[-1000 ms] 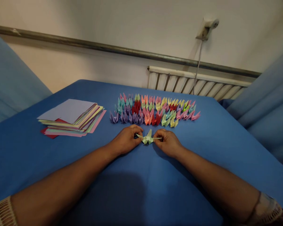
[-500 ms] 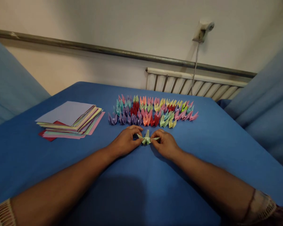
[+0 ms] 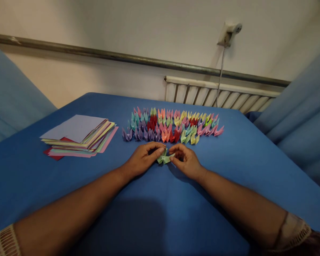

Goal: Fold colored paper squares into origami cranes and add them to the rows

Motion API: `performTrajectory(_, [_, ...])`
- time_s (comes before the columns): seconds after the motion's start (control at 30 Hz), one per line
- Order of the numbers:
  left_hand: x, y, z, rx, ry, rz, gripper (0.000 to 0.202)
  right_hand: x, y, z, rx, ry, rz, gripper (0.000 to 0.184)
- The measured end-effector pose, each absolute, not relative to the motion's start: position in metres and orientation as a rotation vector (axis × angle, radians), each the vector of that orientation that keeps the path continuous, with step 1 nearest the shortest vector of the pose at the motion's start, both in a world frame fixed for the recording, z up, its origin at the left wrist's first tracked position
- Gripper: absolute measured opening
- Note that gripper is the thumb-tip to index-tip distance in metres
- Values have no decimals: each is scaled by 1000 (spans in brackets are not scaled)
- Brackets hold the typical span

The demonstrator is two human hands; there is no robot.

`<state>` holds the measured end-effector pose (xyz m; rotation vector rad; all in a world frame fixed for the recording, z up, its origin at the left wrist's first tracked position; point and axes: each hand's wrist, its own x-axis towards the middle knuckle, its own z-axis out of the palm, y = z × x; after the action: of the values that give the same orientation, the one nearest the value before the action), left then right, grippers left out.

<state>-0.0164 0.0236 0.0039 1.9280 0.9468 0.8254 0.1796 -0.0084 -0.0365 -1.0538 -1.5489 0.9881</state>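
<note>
You are pinching the crane (image 3: 164,158) at the bench's (image 3: 160,213) middle, its long axis lying left to right, left hand (image 3: 143,160) and right hand (image 3: 187,162) each closing fingers on one end, equally near.

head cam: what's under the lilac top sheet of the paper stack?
Under the lilac sheet only edges show: yellow, green and pink sheets fanned to its right, a red sheet at the bottom left. Their faces are covered.
</note>
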Motion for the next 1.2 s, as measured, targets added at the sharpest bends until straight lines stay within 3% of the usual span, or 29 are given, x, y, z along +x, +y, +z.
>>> performTrajectory(0.13, [-18, 26, 6, 1849, 1101, 832, 43, 178, -7, -40, -1019, -1564, 1039, 17])
performTrajectory(0.3, [-18, 26, 9, 1771, 1137, 874, 43, 179, -4, -42, -1014, -1646, 845, 4])
performTrajectory(0.57, [-19, 24, 8, 1767, 996, 894, 23, 184, 1, -39, -1049, -1692, 723, 19])
performTrajectory(0.8, [-20, 28, -1, 1715, 865, 721, 41, 186, 0, -39, -990, -1765, 742, 19])
performTrajectory(1.0, [-22, 34, -5, 1735, 735, 638, 18, 186, -1, -37, -990, -1784, 782, 17])
performTrajectory(1.2, [-21, 35, 0, 1834, 833, 675, 16, 185, -4, -34, -1010, -1782, 781, 15])
